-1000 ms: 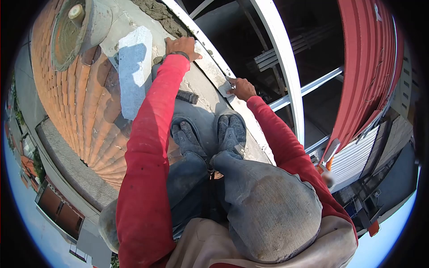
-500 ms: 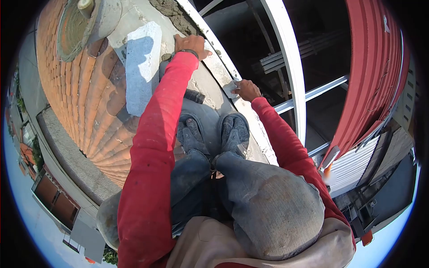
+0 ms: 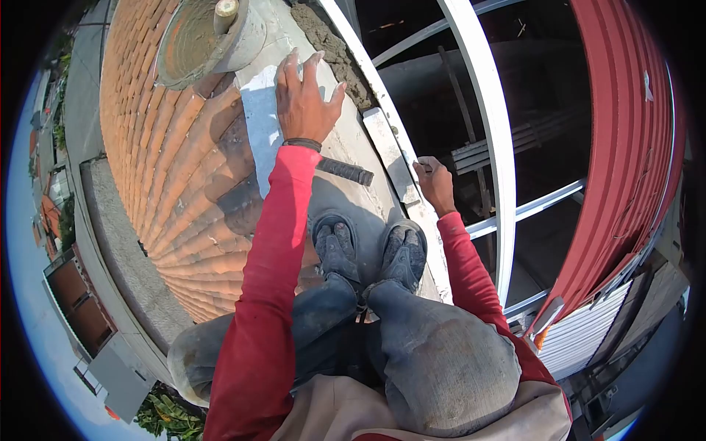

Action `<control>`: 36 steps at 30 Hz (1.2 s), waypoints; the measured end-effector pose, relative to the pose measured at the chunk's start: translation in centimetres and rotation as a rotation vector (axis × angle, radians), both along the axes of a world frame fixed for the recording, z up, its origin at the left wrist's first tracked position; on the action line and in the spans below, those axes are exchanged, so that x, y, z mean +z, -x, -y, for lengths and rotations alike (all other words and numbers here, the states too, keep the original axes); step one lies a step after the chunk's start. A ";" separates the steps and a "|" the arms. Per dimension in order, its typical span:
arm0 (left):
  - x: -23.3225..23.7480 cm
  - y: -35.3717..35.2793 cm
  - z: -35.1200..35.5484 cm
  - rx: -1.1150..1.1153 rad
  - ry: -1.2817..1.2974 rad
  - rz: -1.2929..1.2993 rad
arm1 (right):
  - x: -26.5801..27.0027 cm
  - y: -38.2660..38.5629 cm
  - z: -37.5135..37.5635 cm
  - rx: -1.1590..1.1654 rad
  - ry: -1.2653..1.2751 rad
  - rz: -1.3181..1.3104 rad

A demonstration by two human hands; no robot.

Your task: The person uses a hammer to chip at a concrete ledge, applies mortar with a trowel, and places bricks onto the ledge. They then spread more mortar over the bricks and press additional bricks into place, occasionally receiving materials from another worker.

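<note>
My left hand [image 3: 303, 103] is open, palm down and fingers spread, over the upper end of a pale, rough block [image 3: 261, 110] on the ledge. A dark, tape-wrapped tool handle [image 3: 346, 171] pokes out beside the left wrist; the tool's other end is hidden. Along the ledge edge lies a narrow whitish block [image 3: 390, 154], against the white frame rail [image 3: 376, 84]. My right hand [image 3: 435, 182] is closed, its curled fingertips at the rail's outer side near that block's lower half. I cannot tell what the fingers hold.
A bucket [image 3: 250, 44] with mortar inside and a round wooden end sticking up stands at upper left. Wet mortar [image 3: 334, 55] runs along the ledge above the narrow block. Orange roof tiles [image 3: 176, 198] slope away left. Right of the rail is a dark opening crossed by white beams [image 3: 489, 110].
My left hand has left the narrow block's upper end and moved over the pale block, its fingers spreading. My right hand has come off the block's lower part to the rail's outer side.
</note>
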State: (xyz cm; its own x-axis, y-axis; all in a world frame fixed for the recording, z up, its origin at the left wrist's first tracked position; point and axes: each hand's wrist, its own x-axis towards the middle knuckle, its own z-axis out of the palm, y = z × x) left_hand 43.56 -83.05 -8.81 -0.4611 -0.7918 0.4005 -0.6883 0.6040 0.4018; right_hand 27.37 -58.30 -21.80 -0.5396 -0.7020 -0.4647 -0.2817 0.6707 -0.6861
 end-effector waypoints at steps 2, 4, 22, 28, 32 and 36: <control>1.6 -0.4 0.0 0.168 0.089 0.158 | 2.4 -0.9 3.6 0.033 0.084 0.031; 1.8 -2.4 -0.9 0.425 0.172 0.169 | 6.0 -3.1 6.6 0.153 0.227 -0.025; -1.5 -8.5 0.2 0.649 -0.470 0.096 | 10.8 -4.1 14.3 0.911 0.397 -0.465; 4.0 -7.9 0.3 0.256 -0.502 -0.454 | 8.3 -5.9 4.0 0.681 0.441 -0.363; 5.8 -4.8 0.6 0.120 -0.825 -0.898 | 8.9 -7.0 0.1 0.630 0.337 -0.377; 3.5 -1.2 1.9 0.045 -0.875 -0.972 | 11.7 -6.0 1.6 0.723 0.267 -0.400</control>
